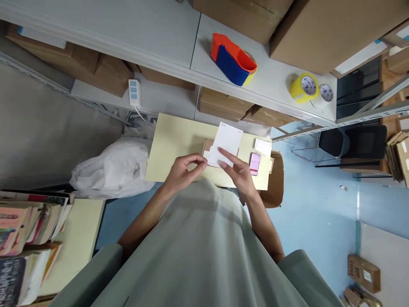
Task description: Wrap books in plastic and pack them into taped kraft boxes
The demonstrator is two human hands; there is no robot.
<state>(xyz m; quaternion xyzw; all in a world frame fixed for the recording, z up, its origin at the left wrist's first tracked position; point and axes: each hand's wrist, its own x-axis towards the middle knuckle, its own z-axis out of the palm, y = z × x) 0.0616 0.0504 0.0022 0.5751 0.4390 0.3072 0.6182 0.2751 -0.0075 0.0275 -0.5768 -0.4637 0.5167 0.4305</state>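
White sheet (228, 138) is over the bench (172, 147), just right of the bench's middle, overlapping a brown card (208, 145); can't tell if it lies flat on it or is slightly raised. Left hand (182, 171): thumb and index tips brought together at the sheet's near-left corner, can't tell whether any paper is caught between. Right hand (239, 170): fingers spread, thumb and index apart on the sheet's near part. Sheet looks like plain paper: should be very light, thin, bendy, a bit slick, easy to crease or tear, nothing breakable. Best hold is a light pinch at an edge or corner, second hand flat on it to stop sliding; brown card looks stiffer and would take a firmer edge grip. Phone (254, 163) and white cards (263, 146) sit toward the bench's right end. Containers: open carton (278, 181) at the bench's right end, lower than its top, partly hidden by it, contents not visible. White bag (108, 168) just beside the bench's left end, bulging, looks soft and crumply, contents can't be made out. Beyond the bench, cartons (223, 103) under the shelf (150, 32), plus a big carton (319, 32) up on it, beyond the bench to the right; insides of those don't show either.
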